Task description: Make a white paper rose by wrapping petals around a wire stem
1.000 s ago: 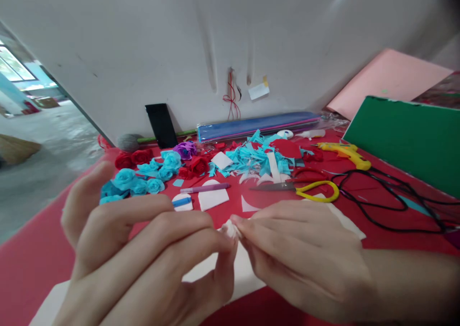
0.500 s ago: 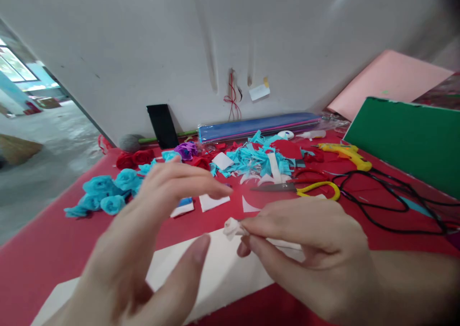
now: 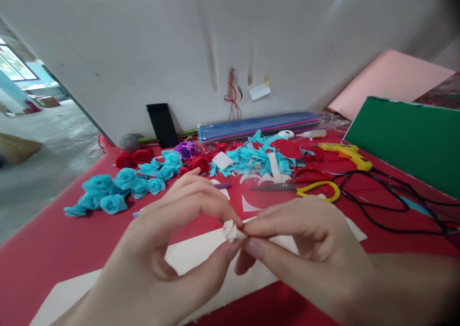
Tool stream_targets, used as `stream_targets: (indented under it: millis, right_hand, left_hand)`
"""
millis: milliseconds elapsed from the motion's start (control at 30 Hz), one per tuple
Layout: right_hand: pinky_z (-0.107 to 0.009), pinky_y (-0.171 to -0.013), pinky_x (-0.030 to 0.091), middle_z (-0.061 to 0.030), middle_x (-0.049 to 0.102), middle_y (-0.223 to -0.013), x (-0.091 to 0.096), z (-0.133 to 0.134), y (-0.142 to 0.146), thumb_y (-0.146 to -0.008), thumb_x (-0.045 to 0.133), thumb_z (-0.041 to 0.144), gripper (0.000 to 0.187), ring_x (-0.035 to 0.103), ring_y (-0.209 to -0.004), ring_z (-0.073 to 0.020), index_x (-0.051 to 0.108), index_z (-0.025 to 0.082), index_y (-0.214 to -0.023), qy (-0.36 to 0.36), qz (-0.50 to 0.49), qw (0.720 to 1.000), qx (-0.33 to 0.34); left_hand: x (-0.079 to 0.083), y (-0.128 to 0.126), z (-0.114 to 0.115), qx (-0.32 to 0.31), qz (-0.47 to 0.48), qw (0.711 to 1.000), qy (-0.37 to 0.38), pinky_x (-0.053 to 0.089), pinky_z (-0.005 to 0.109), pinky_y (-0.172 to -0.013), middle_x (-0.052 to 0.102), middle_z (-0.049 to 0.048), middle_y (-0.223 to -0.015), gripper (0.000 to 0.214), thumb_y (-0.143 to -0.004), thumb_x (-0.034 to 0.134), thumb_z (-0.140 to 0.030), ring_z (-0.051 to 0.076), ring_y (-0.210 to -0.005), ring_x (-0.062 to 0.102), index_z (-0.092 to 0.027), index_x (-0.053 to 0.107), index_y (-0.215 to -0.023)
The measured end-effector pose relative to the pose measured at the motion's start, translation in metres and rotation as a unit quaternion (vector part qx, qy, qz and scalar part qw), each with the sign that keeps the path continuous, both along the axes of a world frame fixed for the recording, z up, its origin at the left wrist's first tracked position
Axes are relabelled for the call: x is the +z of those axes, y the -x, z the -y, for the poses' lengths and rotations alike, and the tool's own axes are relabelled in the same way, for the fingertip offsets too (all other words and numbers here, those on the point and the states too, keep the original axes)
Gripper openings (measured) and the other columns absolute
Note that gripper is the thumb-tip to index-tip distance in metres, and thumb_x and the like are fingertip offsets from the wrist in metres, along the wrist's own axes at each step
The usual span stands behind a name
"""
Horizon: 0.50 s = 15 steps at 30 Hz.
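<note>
A small white rolled paper flower (image 3: pixel 230 231) is held between both hands, over a long white sheet (image 3: pixel 187 255) on the red tabletop. My right hand (image 3: pixel 305 249) pinches the flower's base between thumb and fingers. From the other side, my left hand (image 3: pixel 168 235) closes thumb and index finger on the flower's edges. Scissors with a yellow and a red handle (image 3: pixel 318 188) lie just beyond my right hand. To the left sit several finished blue paper roses (image 3: pixel 125 178).
Blue paper scraps (image 3: pixel 251 157) are heaped at the middle back. A yellow glue gun (image 3: pixel 347 156) with a looping black cord (image 3: pixel 362 206) lies at the right, before a green board (image 3: pixel 406 141). A black phone (image 3: pixel 162 125) leans on the white wall.
My left hand has come in from the left and its spread thumb and index finger have closed on the white flower. My right hand keeps its pinch in nearly the same place.
</note>
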State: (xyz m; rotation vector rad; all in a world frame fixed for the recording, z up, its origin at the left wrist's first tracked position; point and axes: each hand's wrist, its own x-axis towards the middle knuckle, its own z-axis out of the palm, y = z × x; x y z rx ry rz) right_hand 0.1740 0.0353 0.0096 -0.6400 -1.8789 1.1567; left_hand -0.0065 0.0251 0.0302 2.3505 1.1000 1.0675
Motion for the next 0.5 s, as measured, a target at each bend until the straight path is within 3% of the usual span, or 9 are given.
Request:
stream_targets:
  millis: [200,400,500]
  right_hand:
    - [-0.016,-0.063,0.05,0.0004,0.067,-0.068,0.0025,0.0002,-0.0003,-0.087,0.045,0.02,0.024,0.063,-0.063,-0.0085,0.063,0.016,-0.071,0.023,0.091,0.995,0.017]
    - [-0.017,-0.065,0.051,-0.0018,0.067,-0.072,0.0005,-0.0006,-0.0018,-0.089,0.04,0.02,0.027,0.063,-0.067,-0.0095,0.063,0.014,-0.075,0.034,0.057,0.997,0.042]
    - [-0.015,-0.065,0.05,-0.0017,0.066,-0.071,0.0009,-0.0019,-0.0016,-0.09,0.039,0.018,0.03,0.063,-0.069,-0.0081,0.063,0.013,-0.073,0.045,0.046,0.996,0.058]
  left_hand:
    - [0.0001,-0.0056,0.0014,0.018,0.027,0.996,0.088,0.045,0.022,-0.073,0.054,-0.0044,-0.069,0.011,-0.075,0.05,-0.013,0.012,-0.074,0.054,-0.024,0.049,-0.074]
    - [-0.0017,-0.0061,0.0013,-0.056,0.08,0.969,0.227,0.051,0.02,-0.056,0.052,-0.0034,-0.07,0.009,-0.079,0.049,-0.016,0.01,-0.061,0.056,-0.023,0.045,-0.076]
    - [-0.0024,-0.0054,0.0003,-0.077,0.108,0.959,0.251,0.054,0.021,-0.057,0.052,-0.0036,-0.076,0.01,-0.08,0.052,-0.017,0.01,-0.061,0.059,-0.024,0.045,-0.081]
